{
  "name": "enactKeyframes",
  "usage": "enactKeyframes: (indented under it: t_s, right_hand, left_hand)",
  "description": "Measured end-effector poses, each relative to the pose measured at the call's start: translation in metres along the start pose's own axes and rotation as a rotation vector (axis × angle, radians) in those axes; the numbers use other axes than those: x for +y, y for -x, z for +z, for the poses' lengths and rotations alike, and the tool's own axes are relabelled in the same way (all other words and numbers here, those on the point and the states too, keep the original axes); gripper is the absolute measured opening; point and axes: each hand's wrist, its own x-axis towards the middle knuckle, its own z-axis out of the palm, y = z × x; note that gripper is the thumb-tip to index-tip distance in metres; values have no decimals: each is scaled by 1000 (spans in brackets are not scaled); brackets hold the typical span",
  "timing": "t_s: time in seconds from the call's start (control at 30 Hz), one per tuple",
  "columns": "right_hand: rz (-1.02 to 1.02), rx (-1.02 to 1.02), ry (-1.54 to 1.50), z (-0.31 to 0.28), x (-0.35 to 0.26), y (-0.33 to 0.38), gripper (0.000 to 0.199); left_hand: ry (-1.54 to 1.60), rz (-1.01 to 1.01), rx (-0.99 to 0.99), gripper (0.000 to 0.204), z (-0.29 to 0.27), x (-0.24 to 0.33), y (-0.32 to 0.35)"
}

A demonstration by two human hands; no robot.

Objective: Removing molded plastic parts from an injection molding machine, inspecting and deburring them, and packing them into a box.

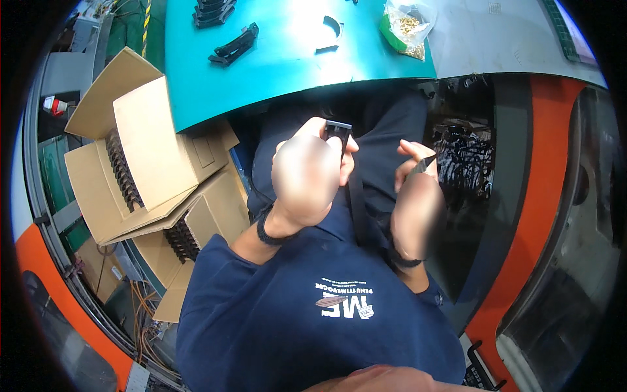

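Observation:
Over my lap, my left hand [307,173] is closed around a black plastic part [338,125], whose squared end sticks up past the fingers. The rest of that part is hidden by the hand. Apart from it, to the right, my right hand [418,202] grips a thin, dark, pointed blade [424,163], its tip showing beside the fingers. Whatever handle it has is covered by the palm. Both hands are below the near edge of the green-topped table [281,78].
Curved black parts [234,44] and a thin black curved piece [332,34] lie on the table, with a bag of small brass-coloured pieces [409,29]. Open cardboard boxes [153,130] holding rows of dark parts [122,166] stand at left. An orange frame [545,163] rises at right.

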Motion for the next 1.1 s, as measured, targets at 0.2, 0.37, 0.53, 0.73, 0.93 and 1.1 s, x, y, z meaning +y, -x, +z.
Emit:
enactKeyframes:
  t_s: [0.2, 0.37, 0.53, 0.73, 0.93, 1.1]
  right_hand:
    - [-312, 9, 324, -6, -26, -19, 31]
    - [-445, 59, 459, 19, -37, -17, 31]
    - [-415, 88, 464, 25, -38, -14, 30]
    - [-358, 88, 479, 29, -41, -13, 27]
    - [-348, 93, 468, 31, -41, -14, 26]
    - [-331, 93, 456, 33, -40, -15, 26]
  left_hand:
    - [-229, 36, 49, 22, 9, 10, 2]
    - [-313, 67, 77, 24, 14, 13, 0]
    - [-348, 57, 123, 19, 16, 16, 0]
    - [-387, 104, 115, 21, 15, 8, 0]
    - [-408, 120, 129, 20, 15, 6, 0]
    - [-441, 108, 165, 11, 15, 6, -1]
